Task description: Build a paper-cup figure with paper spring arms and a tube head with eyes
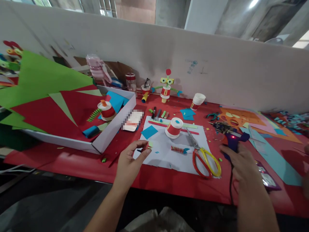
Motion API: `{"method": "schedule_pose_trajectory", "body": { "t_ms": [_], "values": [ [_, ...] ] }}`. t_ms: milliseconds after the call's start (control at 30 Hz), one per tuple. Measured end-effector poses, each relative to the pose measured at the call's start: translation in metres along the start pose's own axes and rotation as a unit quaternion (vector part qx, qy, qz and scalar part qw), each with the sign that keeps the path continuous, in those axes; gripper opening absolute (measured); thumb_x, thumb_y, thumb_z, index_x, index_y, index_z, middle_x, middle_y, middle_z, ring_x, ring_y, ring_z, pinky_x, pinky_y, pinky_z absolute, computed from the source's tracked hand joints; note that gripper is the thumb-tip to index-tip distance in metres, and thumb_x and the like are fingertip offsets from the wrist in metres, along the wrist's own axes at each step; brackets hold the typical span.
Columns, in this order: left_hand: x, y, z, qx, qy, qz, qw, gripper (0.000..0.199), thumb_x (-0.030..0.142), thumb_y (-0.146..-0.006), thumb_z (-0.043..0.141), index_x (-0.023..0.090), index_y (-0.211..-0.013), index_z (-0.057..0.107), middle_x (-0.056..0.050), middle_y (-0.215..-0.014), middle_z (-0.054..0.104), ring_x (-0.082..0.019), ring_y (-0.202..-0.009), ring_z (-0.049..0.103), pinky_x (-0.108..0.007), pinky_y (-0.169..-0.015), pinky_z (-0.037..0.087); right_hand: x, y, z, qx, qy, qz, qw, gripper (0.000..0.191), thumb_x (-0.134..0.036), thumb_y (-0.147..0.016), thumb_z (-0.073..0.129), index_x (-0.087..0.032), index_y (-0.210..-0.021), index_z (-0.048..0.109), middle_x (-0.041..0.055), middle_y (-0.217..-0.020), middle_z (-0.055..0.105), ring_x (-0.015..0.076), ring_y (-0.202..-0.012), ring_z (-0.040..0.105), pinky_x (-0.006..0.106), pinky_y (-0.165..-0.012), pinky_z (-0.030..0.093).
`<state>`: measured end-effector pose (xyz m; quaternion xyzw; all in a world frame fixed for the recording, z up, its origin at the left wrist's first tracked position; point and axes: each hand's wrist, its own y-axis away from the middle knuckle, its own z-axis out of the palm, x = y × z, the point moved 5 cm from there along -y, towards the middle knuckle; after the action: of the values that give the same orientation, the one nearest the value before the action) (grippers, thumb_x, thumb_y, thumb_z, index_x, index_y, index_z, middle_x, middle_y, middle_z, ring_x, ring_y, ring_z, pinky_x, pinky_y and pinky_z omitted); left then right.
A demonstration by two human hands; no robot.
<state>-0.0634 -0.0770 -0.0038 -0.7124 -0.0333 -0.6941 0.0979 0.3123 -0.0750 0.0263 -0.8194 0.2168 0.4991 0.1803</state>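
Observation:
My left hand [131,159] pinches a small folded red and green paper strip [149,145] above the left part of the white sheet [154,158]. At the right, my right hand [242,164] is at a dark blue glue gun [233,141] with a lit red light, its fingers closed round the handle. Between the hands lie a red and green folded spring with a blue claw [178,149] and scissors [206,161] with one red and one yellow handle. Behind them an upside-down red and white paper cup [173,128] stands on the sheet, a blue piece on top.
At the left, a white box [114,129] holds green and red paper. A phone [132,120] lies beside it. Behind stand a paper-cup figure [165,91] and stacked cups [198,101]. Orange paper [243,117] and a purple case [267,177] are at the right, near another person's hand.

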Motion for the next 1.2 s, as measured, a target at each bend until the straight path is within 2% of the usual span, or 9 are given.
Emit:
{"method": "schedule_pose_trajectory", "body": {
  "t_ms": [67, 167, 267, 367, 500, 633, 800, 1067, 1200],
  "values": [
    [0.002, 0.002, 0.001, -0.003, -0.027, 0.014, 1.0, 0.024, 0.036, -0.077, 0.074, 0.02, -0.095, 0.072, -0.003, -0.091, 0.071, -0.021, -0.09, 0.064, -0.033, -0.089, 0.048, -0.015, 0.027, 0.015, -0.049, -0.098, 0.019, 0.994, 0.04, -0.043, -0.061, 0.081, -0.02, -0.09, 0.069, 0.0021, -0.079, 0.074, 0.0185, -0.069, 0.068, 0.027, -0.063, 0.056],
    [0.003, 0.005, 0.004, -0.022, -0.024, 0.021, 0.999, 0.023, 0.035, -0.08, 0.072, 0.02, -0.097, 0.071, -0.003, -0.092, 0.071, -0.021, -0.091, 0.065, -0.033, -0.088, 0.048, -0.03, 0.067, 0.038, -0.144, -0.212, 0.046, 0.966, 0.045, -0.043, -0.058, 0.09, -0.019, -0.089, 0.069, 0.002, -0.073, 0.072, 0.0157, -0.063, 0.064, 0.024, -0.059, 0.053],
    [0.004, 0.009, 0.005, -0.033, -0.014, 0.026, 0.999, 0.02, 0.034, -0.082, 0.07, 0.022, -0.099, 0.07, -0.003, -0.095, 0.072, -0.021, -0.093, 0.066, -0.031, -0.087, 0.049, -0.041, 0.097, 0.053, -0.231, -0.212, 0.008, 0.95, 0.037, -0.051, -0.074, 0.08, -0.017, -0.085, 0.068, 0.0013, -0.061, 0.065, 0.0131, -0.054, 0.055, 0.023, -0.051, 0.046],
    [0.009, 0.01, 0.005, -0.032, -0.039, 0.035, 0.998, 0.017, 0.031, -0.081, 0.071, 0.023, -0.096, 0.071, -0.001, -0.092, 0.072, -0.02, -0.091, 0.066, -0.031, -0.086, 0.05, -0.05, 0.115, 0.06, -0.29, -0.174, -0.047, 0.94, 0.045, -0.059, -0.09, 0.059, -0.017, -0.074, 0.064, 0.0025, -0.059, 0.061, 0.0129, -0.052, 0.051, 0.025, -0.051, 0.044],
    [0.017, 0.012, 0.006, -0.024, -0.064, 0.053, 0.996, 0.014, 0.028, -0.079, 0.072, 0.024, -0.092, 0.072, -0.001, -0.091, 0.072, -0.021, -0.089, 0.066, -0.033, -0.086, 0.051, -0.06, 0.123, 0.064, -0.308, -0.113, -0.089, 0.94, 0.05, -0.062, -0.094, 0.049, -0.018, -0.074, 0.062, 0.0017, -0.059, 0.057, 0.0138, -0.054, 0.052, 0.026, -0.053, 0.042],
    [0.023, 0.014, 0.007, -0.017, -0.073, 0.066, 0.995, 0.012, 0.027, -0.078, 0.072, 0.025, -0.089, 0.072, -0.002, -0.09, 0.073, -0.022, -0.089, 0.066, -0.034, -0.086, 0.051, -0.058, 0.126, 0.069, -0.312, -0.063, -0.086, 0.944, 0.051, -0.063, -0.095, 0.045, -0.017, -0.08, 0.063, 0.0011, -0.061, 0.056, 0.0139, -0.055, 0.05, 0.026, -0.053, 0.039],
    [0.026, 0.015, 0.007, -0.017, -0.084, 0.071, 0.994, 0.012, 0.027, -0.076, 0.072, 0.025, -0.088, 0.073, -0.003, -0.091, 0.073, -0.024, -0.091, 0.066, -0.037, -0.088, 0.051, -0.06, 0.129, 0.071, -0.321, -0.051, -0.1, 0.94, 0.052, -0.062, -0.096, 0.044, -0.018, -0.069, 0.057, 0.0008, -0.06, 0.054, 0.013, -0.055, 0.048, 0.025, -0.052, 0.037],
    [0.023, 0.016, 0.008, -0.021, -0.086, 0.072, 0.994, 0.011, 0.028, -0.077, 0.072, 0.025, -0.088, 0.073, -0.002, -0.089, 0.073, -0.022, -0.088, 0.066, -0.035, -0.086, 0.051, -0.054, 0.129, 0.07, -0.308, -0.03, -0.099, 0.946, 0.052, -0.062, -0.095, 0.044, -0.02, -0.067, 0.052, 0.0003, -0.059, 0.053, 0.0127, -0.054, 0.048, 0.026, -0.051, 0.036],
    [0.021, 0.017, 0.008, -0.013, -0.073, 0.065, 0.995, 0.013, 0.028, -0.078, 0.072, 0.024, -0.09, 0.074, -0.002, -0.089, 0.072, -0.021, -0.085, 0.065, -0.033, -0.084, 0.051, -0.049, 0.13, 0.068, -0.302, -0.024, -0.089, 0.949, 0.049, -0.063, -0.095, 0.044, -0.02, -0.072, 0.052, -0.0006, -0.058, 0.053, 0.0132, -0.053, 0.048, 0.026, -0.05, 0.035]
  ]
}}
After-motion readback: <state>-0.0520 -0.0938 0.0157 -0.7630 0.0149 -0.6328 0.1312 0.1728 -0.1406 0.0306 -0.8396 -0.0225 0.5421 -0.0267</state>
